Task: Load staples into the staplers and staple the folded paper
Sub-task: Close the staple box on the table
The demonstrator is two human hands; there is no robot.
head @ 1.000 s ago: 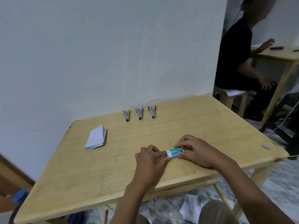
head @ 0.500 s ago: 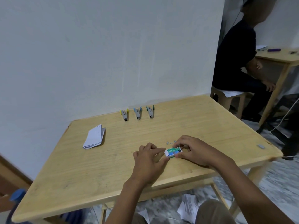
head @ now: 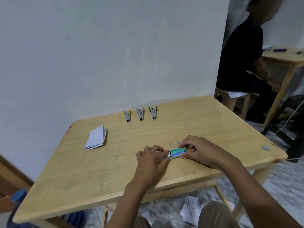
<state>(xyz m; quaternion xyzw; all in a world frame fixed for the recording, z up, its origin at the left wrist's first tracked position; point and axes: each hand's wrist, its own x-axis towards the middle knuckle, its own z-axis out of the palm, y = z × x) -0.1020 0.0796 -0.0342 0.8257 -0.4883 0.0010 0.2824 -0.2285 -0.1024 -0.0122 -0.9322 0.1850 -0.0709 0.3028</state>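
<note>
Staple box (head: pixel 178 152) pinched by right hand (head: pixel 199 150); left flap gripped by curled left hand (head: pixel 152 159). Staplers (head: pixel 140 114) lined up at 11 o'clock from box, folded paper (head: pixel 97 137) at 10 o'clock.

Both hands (head: pixel 199 150) pinch the staple box (head: pixel 178 152) on the table (head: pixel 98 170).

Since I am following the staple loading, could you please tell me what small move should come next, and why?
Probably the left hand should draw the inner tray out of the staple box while the right hand steadies it. Both hands pinch the box on the table, its left end shows white, and the three staplers at the far edge lie untouched.
</note>
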